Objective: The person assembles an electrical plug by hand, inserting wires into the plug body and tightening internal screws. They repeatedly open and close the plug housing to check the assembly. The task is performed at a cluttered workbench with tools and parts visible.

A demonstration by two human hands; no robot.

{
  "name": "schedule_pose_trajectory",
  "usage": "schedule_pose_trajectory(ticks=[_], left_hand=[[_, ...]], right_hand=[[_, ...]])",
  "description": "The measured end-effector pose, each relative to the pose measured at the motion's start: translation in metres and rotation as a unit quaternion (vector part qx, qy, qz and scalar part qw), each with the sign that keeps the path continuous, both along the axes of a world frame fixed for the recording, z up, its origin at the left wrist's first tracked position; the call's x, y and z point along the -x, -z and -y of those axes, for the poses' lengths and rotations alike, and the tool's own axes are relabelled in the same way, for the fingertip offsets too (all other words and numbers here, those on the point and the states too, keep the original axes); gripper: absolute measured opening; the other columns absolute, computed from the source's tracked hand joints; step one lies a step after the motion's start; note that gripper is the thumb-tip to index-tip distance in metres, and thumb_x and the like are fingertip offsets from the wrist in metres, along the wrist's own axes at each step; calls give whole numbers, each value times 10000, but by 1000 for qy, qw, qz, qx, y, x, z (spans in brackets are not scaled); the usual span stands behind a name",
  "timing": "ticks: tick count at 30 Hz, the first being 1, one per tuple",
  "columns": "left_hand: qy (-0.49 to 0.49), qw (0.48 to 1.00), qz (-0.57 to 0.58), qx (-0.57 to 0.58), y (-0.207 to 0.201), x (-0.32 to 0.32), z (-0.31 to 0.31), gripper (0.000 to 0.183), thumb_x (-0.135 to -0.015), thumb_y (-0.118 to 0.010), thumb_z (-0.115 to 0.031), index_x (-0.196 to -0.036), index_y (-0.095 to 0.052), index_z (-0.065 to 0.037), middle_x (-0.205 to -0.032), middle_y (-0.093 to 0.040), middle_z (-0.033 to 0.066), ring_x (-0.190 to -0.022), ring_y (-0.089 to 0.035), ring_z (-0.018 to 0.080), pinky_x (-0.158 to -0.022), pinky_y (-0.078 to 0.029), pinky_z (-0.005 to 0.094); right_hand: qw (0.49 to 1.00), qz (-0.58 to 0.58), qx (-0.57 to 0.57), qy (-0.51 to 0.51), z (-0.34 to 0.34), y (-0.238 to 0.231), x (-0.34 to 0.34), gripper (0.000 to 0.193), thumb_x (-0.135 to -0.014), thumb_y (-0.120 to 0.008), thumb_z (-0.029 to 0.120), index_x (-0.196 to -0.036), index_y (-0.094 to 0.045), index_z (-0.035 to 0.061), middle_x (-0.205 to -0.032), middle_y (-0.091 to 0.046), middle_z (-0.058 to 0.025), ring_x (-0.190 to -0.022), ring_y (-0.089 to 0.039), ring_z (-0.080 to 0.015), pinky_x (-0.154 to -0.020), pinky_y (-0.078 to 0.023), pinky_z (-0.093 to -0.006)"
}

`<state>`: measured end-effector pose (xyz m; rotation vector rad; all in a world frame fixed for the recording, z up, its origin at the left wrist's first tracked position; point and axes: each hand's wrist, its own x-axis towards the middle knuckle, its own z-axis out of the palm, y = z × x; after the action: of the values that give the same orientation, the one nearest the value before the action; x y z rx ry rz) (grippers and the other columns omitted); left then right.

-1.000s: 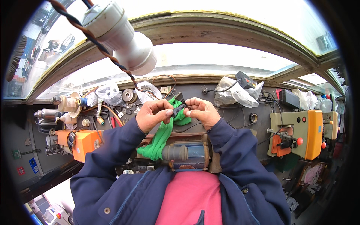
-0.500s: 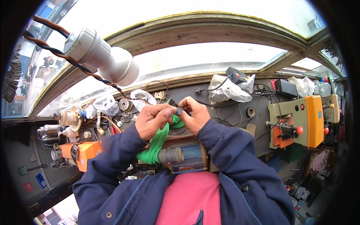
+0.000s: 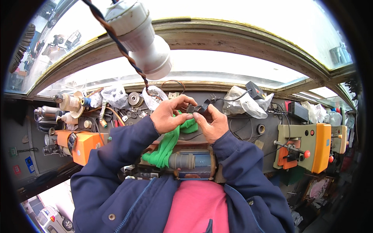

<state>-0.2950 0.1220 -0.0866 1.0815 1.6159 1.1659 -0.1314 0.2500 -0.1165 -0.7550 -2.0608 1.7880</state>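
My left hand (image 3: 171, 114) and my right hand (image 3: 211, 123) are close together above the bench. The left fingers pinch a small dark squarish piece (image 3: 190, 108). Between my right thumb and fingers is a small black curved part (image 3: 203, 106). The two pieces meet or nearly meet; whether they are joined I cannot tell. Below my left hand a green cloth (image 3: 165, 149) drapes over a worn blue machine (image 3: 203, 161) with a grey cylindrical end (image 3: 182, 160), close to my body.
A white lamp holder with bulb (image 3: 142, 42) hangs from twisted wires at upper left. Plastic bags (image 3: 237, 101), cables and a tape roll (image 3: 260, 128) lie on the bench. A beige-and-orange machine (image 3: 320, 147) stands right, an orange machine (image 3: 86, 147) left.
The view has shifted, so the lamp appears farther right. My hands have moved slightly apart and their fingers have shifted, showing more of the black part.
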Motion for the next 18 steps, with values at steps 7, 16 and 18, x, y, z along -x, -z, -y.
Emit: schedule_pose_trajectory(ticks=[7, 16, 18], left_hand=[[-5, 987, 159, 14, 15, -5, 7, 295, -937, -630, -93, -1210, -545, -19, -999, -632, 36, -885, -622, 81, -791, -494, 233], [1, 973, 219, 70, 23, -4, 8, 242, -950, -611, -142, -1159, -548, -38, -931, -643, 28, -777, -641, 83, -668, -500, 238], [-12, 973, 224, 60, 23, -6, 7, 241, -939, -630, -161, -1137, -559, -44, -862, -634, 12, -725, -616, 77, -630, -480, 235]], right_hand=[[988, -56, 147, 8, -3, 12, -1, 147, -917, -724, 77, -912, -597, 2, -794, -625, 27, -726, -538, -14, -626, -436, -189], [988, -71, 136, 17, -2, 11, 1, 113, -960, -669, 61, -926, -588, -11, -846, -649, -40, -771, -623, -95, -691, -563, -269], [988, -71, 134, 20, -1, 10, 2, 130, -962, -665, 62, -903, -573, -7, -833, -647, -44, -748, -626, -99, -681, -563, -269]])
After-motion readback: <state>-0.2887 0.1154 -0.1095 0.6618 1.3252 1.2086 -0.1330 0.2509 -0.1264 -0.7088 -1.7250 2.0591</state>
